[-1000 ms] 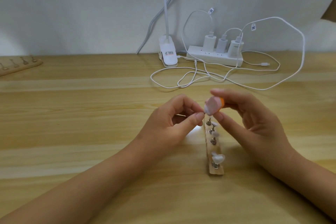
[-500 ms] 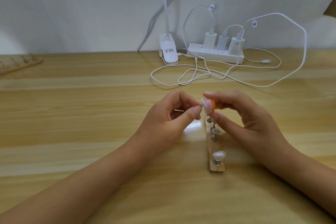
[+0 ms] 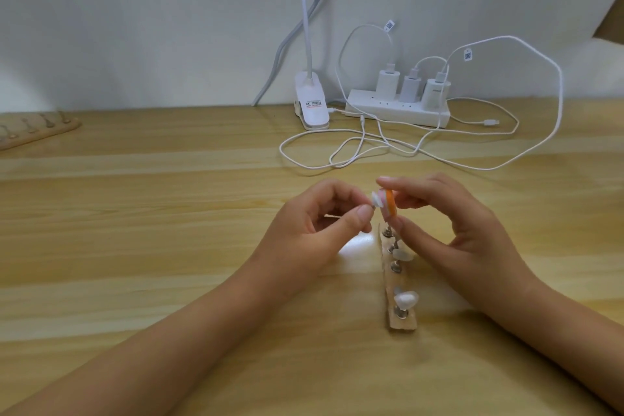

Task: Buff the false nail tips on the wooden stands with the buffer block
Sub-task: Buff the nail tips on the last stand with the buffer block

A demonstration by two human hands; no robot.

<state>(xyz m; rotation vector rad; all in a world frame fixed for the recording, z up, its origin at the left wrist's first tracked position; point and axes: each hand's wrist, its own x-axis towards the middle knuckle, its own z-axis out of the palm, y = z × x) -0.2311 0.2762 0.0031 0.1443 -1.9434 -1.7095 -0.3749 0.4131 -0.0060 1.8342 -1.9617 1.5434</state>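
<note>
Spreading across the whole lower view is a pale wooden table (image 3: 135, 246), backed by a plain white wall (image 3: 169, 27). Against that wall lies a white power strip (image 3: 398, 110) with three white chargers (image 3: 410, 88) plugged in side by side. Their white cables (image 3: 363, 135) loop up the wall and trail in loose coils over the tabletop. Just left of the strip is the white clip base of a lamp (image 3: 312, 106), its neck rising out of view. A wooden stand (image 3: 37, 132) with small metal pegs lies well apart at the far left edge.

Both bare forearms reach in from the bottom corners. A second wooden stand (image 3: 403, 323) lies lengthwise between the hands, one end toward the camera. It carries a row of metal pegs (image 3: 395, 267). One false nail tip (image 3: 407, 300) sits on the nearest peg and another (image 3: 403, 255) farther along.

The left hand (image 3: 310, 233) has its fingers curled and pinches a small white nail tip (image 3: 377, 200) between thumb and forefinger. The right hand (image 3: 452, 223) pinches the buffer block (image 3: 389, 203), orange and pink, with forefinger on top and thumb beneath. The block is lifted above the far end of the near stand, and its face meets the nail tip held in the left hand.
</note>
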